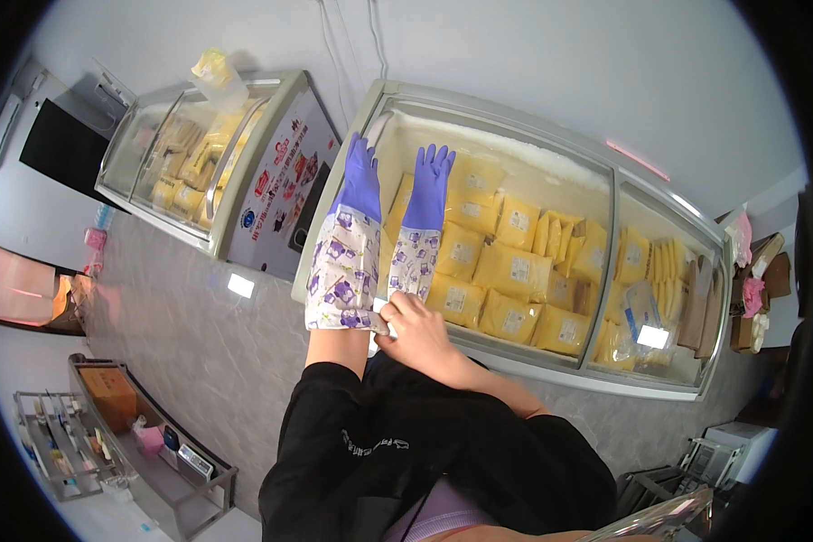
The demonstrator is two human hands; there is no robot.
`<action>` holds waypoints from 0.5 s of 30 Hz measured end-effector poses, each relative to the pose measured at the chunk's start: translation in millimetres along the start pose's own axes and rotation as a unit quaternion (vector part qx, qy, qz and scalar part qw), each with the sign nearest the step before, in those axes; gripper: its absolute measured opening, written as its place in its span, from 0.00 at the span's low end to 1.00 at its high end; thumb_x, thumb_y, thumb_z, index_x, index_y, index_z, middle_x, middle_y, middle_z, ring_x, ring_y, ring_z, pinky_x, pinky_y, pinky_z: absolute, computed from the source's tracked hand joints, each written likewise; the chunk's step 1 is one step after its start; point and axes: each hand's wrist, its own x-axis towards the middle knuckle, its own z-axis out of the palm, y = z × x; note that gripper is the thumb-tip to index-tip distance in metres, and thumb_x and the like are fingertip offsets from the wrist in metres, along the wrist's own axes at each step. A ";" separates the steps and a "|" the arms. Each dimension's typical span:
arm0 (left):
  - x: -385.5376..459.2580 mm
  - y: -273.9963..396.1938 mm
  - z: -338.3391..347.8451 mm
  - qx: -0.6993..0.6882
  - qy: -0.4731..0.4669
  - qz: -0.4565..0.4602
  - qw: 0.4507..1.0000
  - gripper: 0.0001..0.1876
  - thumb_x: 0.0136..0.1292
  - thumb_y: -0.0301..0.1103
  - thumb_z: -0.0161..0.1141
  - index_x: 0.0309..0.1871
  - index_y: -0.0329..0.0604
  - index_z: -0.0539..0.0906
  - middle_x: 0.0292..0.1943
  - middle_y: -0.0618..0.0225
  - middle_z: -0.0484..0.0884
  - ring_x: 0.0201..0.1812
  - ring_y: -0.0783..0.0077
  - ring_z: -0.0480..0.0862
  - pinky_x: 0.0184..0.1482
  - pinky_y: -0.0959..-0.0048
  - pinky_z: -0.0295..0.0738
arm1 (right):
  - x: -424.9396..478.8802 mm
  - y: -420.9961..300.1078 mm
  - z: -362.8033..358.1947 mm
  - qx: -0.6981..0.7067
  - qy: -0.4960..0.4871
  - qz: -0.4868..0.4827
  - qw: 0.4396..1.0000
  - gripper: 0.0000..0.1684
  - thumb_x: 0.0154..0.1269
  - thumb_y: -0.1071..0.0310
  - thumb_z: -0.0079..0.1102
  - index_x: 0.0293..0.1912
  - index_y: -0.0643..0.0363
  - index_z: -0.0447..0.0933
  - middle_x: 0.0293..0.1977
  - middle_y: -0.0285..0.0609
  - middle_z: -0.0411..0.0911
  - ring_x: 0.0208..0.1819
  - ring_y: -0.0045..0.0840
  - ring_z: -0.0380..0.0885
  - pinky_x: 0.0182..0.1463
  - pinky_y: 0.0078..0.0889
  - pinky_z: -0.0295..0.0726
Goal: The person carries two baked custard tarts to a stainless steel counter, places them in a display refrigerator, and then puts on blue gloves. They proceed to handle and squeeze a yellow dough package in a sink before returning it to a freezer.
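My left hand (360, 169) wears a long purple rubber glove, with its fingers extended and nothing in them. The glove's patterned sleeve (344, 271) covers my forearm, its cuff ending below the elbow. My right hand (413, 325) is bare, and its fingers pinch the edge of that cuff. A second purple glove (425, 203) with a matching sleeve stretches out beyond my right hand, over the freezer glass. Whether my right hand also holds its sleeve end, I cannot tell. Under the glass of the chest freezer (515, 379) are several yellow packages (511, 267) with white labels.
A smaller glass-topped freezer (220, 247) stands to the left, with a plastic container (220, 85) on top. At lower left, a metal-framed table (183, 505) carries a cardboard box (108, 396) and a scale-like device (195, 462). Boxes (745, 332) are stacked at far right.
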 end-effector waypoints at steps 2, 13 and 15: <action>5.5 16.3 -3.4 0.031 -0.037 0.046 0.998 0.31 0.56 0.46 0.54 0.60 0.41 0.59 0.53 0.59 0.66 0.55 0.59 0.66 0.59 0.67 0.55 | 0.5 -15.8 -4.6 0.013 -0.130 0.018 0.991 0.12 0.44 0.63 0.56 0.28 0.62 0.73 0.25 0.42 0.71 0.29 0.32 0.74 0.24 0.33 0.74; -41.5 50.1 -82.2 0.633 -0.128 0.077 0.759 0.36 0.51 0.48 0.58 0.58 0.34 0.62 0.54 0.53 0.67 0.56 0.52 0.67 0.58 0.66 0.59 | 17.4 -61.3 -24.6 0.147 -0.337 -0.198 0.908 0.09 0.47 0.68 0.52 0.18 0.63 0.73 0.13 0.48 0.72 0.17 0.37 0.74 0.21 0.36 0.72; -61.8 55.9 -86.2 0.781 -0.237 0.107 0.568 0.36 0.49 0.48 0.60 0.57 0.34 0.63 0.52 0.49 0.68 0.56 0.50 0.66 0.58 0.65 0.59 | 11.7 -35.4 -6.7 0.231 -0.420 -0.167 0.861 0.18 0.59 0.58 0.45 0.27 0.62 0.75 0.21 0.50 0.74 0.25 0.42 0.75 0.28 0.40 0.74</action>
